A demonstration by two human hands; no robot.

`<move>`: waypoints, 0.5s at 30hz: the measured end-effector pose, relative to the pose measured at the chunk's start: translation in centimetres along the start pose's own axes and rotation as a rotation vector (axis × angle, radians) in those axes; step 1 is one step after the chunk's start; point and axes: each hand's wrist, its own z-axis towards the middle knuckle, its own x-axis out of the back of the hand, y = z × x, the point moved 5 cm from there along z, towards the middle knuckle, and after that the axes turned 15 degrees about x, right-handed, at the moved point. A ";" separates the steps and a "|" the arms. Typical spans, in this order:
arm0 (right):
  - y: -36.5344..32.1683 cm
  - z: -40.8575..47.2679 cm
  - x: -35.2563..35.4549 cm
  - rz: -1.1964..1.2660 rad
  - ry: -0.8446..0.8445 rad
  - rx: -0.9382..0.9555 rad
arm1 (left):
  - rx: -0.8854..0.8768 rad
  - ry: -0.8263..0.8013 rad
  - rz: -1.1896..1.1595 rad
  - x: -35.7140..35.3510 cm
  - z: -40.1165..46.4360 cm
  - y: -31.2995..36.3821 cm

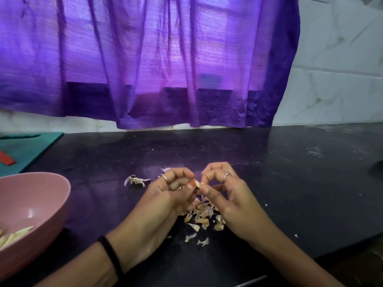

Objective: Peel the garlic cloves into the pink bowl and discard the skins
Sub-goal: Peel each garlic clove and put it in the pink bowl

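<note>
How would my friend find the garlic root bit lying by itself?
Start at the black counter, then find the left hand. Just left of its fingers lies the root bit: pale and stringy, alone, apart from the skins under the hands.

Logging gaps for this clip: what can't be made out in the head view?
- Garlic clove: mostly covered by the fingers of the left hand and right hand; how much skin remains is unclear.
- Pink bowl: cut off by the left edge, so its peeled cloves can't be counted.
- Red object on the teal board: cut off, unidentifiable.
</note>
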 end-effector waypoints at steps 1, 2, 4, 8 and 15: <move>0.0 0.0 0.0 0.004 0.005 0.007 | 0.017 -0.014 -0.034 0.0 0.0 -0.1; 0.1 -0.1 0.0 0.004 0.007 0.011 | 0.026 -0.024 -0.049 -0.1 0.0 -0.1; 0.1 -0.1 -0.1 0.000 0.002 0.007 | 0.032 -0.029 -0.042 -0.1 0.0 -0.1; 0.3 -0.2 0.0 -0.015 -0.023 0.001 | 0.031 -0.005 -0.025 0.1 -0.1 0.0; 0.2 -0.3 0.2 -0.130 -0.042 0.029 | 0.005 0.032 0.007 0.2 -0.3 0.4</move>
